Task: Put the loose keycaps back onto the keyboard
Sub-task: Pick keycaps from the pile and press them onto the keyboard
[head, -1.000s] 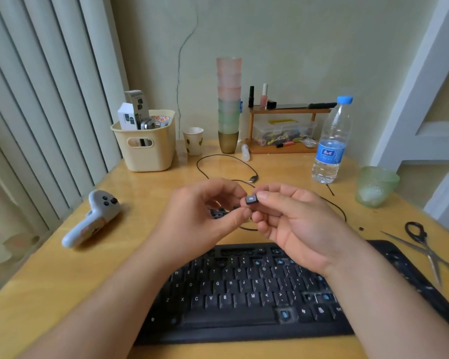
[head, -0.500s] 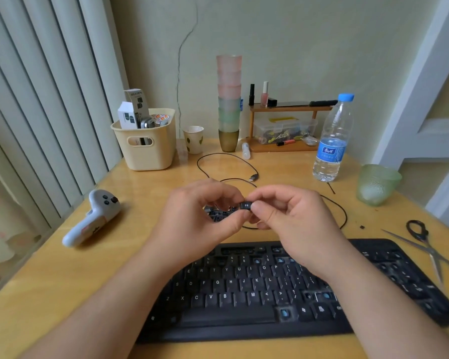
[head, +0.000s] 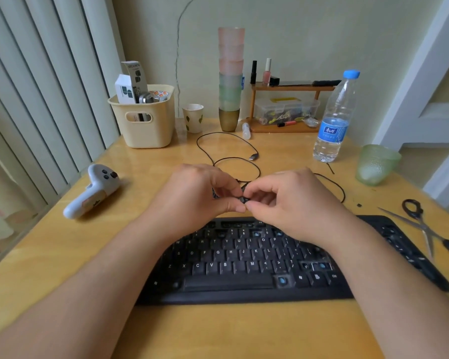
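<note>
Head view, sole view. Item 1: keycap (head: pixel 244 199), one, small, black, pinched between the fingertips of both hands just above the far edge of the keyboard (head: pixel 244 265); only a sliver of it shows. Item 2: left hand (head: pixel 195 195), thumb and curled fingers closed on the keycap from its left side. Item 3: right hand (head: pixel 293 200), thumb and forefinger closed on the same keycap from its right side, the other fingers curled under. Item 4: keyboard, black, lying along the near edge of the bench (head: pixel 49 255), several switch sockets bare and showing blue, notably in the number row and lower right rows. Handling estimate: the keycap looks light, rigid and smooth, easily dropped or flicked away; best held by two opposite side walls, top face up, so the hollow underside meets a socket squarely. Its legend is too small to read. Further dark pieces behind the left hand may be more loose keycaps; cannot tell. Other stock: white controller (head: pixel 91 191) toward the left edge; cream basket (head: pixel 145 125) at the far left; stacked cups (head: pixel 230 79) at the far edge; water bottle (head: pixel 335 117) far right; scissors (head: pixel 425 229) at the right edge; black cable (head: pixel 228 149) coiled beyond the hands.
</note>
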Motion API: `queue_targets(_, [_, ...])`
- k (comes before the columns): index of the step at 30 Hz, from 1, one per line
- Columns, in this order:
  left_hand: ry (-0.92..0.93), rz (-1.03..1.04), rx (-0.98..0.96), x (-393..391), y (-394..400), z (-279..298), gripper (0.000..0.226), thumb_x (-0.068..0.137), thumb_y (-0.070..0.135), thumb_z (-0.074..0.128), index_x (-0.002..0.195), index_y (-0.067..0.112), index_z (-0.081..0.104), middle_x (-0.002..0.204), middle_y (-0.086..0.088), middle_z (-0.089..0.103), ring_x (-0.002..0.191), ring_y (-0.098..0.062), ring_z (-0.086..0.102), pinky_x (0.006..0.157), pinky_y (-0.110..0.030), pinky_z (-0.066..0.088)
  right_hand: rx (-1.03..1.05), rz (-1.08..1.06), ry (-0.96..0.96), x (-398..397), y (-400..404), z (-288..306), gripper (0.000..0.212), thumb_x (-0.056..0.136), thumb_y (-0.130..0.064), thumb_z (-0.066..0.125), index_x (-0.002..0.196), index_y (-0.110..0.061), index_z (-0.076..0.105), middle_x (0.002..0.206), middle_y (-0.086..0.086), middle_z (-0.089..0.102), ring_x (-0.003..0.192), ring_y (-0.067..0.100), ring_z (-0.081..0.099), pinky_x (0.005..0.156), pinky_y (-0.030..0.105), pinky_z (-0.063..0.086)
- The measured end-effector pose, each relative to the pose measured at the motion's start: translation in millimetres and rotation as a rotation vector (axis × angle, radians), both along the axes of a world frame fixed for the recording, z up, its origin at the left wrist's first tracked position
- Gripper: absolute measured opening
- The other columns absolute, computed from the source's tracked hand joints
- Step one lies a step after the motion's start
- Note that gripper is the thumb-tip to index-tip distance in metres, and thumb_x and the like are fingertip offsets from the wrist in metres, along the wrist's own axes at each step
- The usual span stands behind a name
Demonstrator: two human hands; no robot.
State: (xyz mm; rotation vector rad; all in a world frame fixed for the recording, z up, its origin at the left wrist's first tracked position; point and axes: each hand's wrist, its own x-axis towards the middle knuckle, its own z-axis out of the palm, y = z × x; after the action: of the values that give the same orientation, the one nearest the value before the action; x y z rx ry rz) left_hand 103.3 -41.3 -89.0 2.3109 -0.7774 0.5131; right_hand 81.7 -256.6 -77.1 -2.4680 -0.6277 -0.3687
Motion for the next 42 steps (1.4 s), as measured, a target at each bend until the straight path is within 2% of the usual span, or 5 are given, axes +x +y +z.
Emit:
queue_targets(6, [0.081, 0.014, 0.068, 3, 4, -1, 0.023, 0.080, 0.051, 0.080, 0.100, 0.039, 0.078, 0.084, 0.025, 0.068, 0.084, 0.007, 0.064, 0.072, -0.008, 0.042, -0.377, -0.031, 0.178, 12, -22, 42, 0.003, 0.086, -0.036, 0.079, 0.087, -0.037, 0.076, 0.073, -0.020, 0.068, 0.074, -0.008, 0.060, 0.060, 0.013, 0.040])
queue_targets(11, [0.152, -0.060, 0.248, 1, 1, -4, 0.021, 0.098, 0.028, 0.066, 0.114, 0.039, 0.075, 0.109, 0.020, 0.070, 0.097, 0.004, 0.060, 0.089, -0.020, 0.047, -0.600, -0.027, 0.372, 20, -34, 48, 0.007, 0.085, -0.038, 0.082, 0.084, -0.036, 0.076, 0.074, -0.023, 0.070, 0.071, -0.007, 0.063, 0.065, 0.020, 0.050])
queue_targets(17, [0.173, -0.141, 0.389, -7, -17, -11, 0.042, 0.095, 0.016, 0.058, 0.127, 0.039, 0.071, 0.130, 0.012, 0.064, 0.124, -0.006, 0.052, 0.109, -0.022, 0.038, -0.597, -0.006, 0.403, 24, -25, 38, 0.007, 0.085, -0.036, 0.082, 0.087, -0.032, 0.077, 0.077, -0.018, 0.072, 0.075, 0.000, 0.066, 0.071, 0.025, 0.055])
queue_targets(28, [0.212, -0.149, 0.396, -9, -17, -9, 0.043, 0.094, 0.019, 0.058, 0.129, 0.042, 0.070, 0.135, 0.012, 0.061, 0.126, -0.007, 0.051, 0.109, -0.020, 0.034, -0.702, 0.026, 0.430, 32, -15, 39, 0.007, 0.087, -0.033, 0.081, 0.085, -0.029, 0.076, 0.077, -0.016, 0.071, 0.076, 0.004, 0.066, 0.073, 0.029, 0.057])
queue_targets(42, [0.222, -0.140, 0.410, -12, -17, -6, 0.043, 0.094, 0.020, 0.058, 0.130, 0.040, 0.070, 0.137, 0.010, 0.060, 0.128, -0.008, 0.051, 0.110, -0.021, 0.035, -0.600, 0.004, 0.471, 29, -20, 33, 0.007, 0.088, -0.032, 0.081, 0.088, -0.028, 0.077, 0.082, -0.012, 0.074, 0.081, 0.010, 0.069, 0.080, 0.035, 0.060])
